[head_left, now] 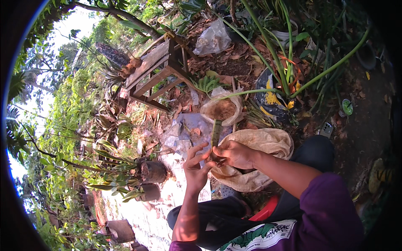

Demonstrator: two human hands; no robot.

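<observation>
Here, pinches a mottled green plant piece in the closed grip of the right hand, near the beige sack. Curls the left hand, fingers parted, by the piece's near end; cannot tell whether holding it.

your left hand is just left of the plant piece, your right hand on it; the sack lies under your right forearm, the open bag beyond, the wooden stand farther left, the phone right.

Two hands (one stalk)
</observation>
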